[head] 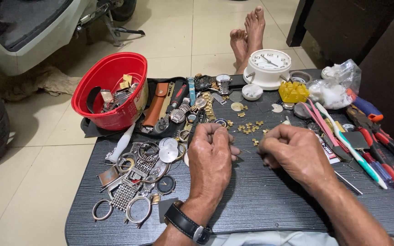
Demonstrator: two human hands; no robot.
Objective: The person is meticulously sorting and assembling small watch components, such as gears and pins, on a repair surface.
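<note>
both forearms reach in from the near edge of the desk (261, 205), a low top of dark, ribbed plastic. left hand (211, 157), with a black leather-strapped wristwatch (185, 223) on the wrist, has its fingers curled together near the middle of the desk; whether it pinches anything i cannot tell. right hand (295, 152) sits just beside it, fingers bunched into a loose fist, and what it grips is hidden too. between and just beyond the two hands lie small brass-coloured links (251, 127), scattered flat on the ribbed surface, the nearest ones just off the fingertips.

toward the left edge lies a heap of metal watch parts (135, 175): round cases, mesh straps, shiny discs. at the far left corner a glossy red plastic bowl (110, 89) holds straps and bits, leaning on a black pouch with a tan leather strap (155, 104). at the far edge stands a round white clock (267, 68), with a yellow toothed block (292, 92) and a crinkled clear bag (336, 86) beside it. along the right edge lie red-handled tools (386, 146) and a white-and-green toothbrush (349, 143). bare feet (247, 34) rest on the tiled floor beyond.
</note>
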